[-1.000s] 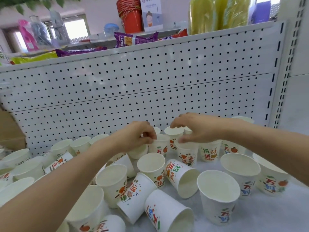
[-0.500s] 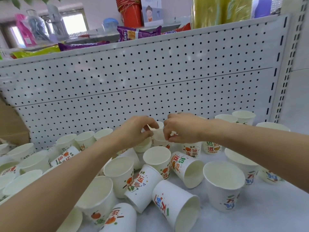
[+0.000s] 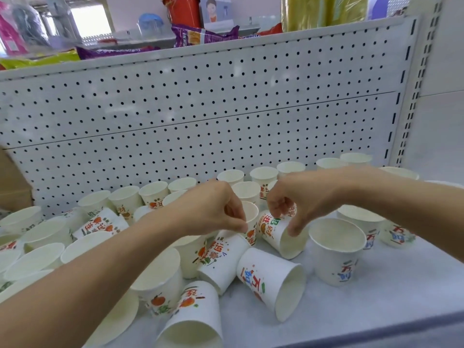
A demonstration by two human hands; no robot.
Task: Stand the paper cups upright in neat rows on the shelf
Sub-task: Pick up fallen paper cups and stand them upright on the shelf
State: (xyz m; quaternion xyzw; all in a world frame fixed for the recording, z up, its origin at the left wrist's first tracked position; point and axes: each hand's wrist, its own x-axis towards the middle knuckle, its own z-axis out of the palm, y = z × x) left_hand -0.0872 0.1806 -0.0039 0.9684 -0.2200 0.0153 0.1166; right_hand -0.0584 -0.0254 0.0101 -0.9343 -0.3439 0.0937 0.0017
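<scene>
Many white paper cups with coloured print cover the white shelf [image 3: 376, 305]. My left hand [image 3: 213, 209] pinches the rim of an upright cup [image 3: 251, 222] in the middle. My right hand [image 3: 301, 197] rests its fingers on a cup lying on its side [image 3: 281, 234], mouth toward me. Other tipped cups lie in front: one [image 3: 271, 282] at centre, one [image 3: 221, 259] beside it, one [image 3: 193, 320] near the front edge. Upright cups [image 3: 263, 175] stand in a row along the back. A large upright cup [image 3: 336, 252] stands at the right.
A white pegboard panel [image 3: 200, 116] closes the back of the shelf. A slotted upright post [image 3: 411, 96] stands at the right. Snack bags and a red bucket [image 3: 185, 8] sit on the upper shelf. A cardboard box [image 3: 12, 184] is at the far left.
Both hands have come down and toward me from the back row. The left hand now pinches an upright cup's rim, and the right hand has dropped onto a tipped cup.
</scene>
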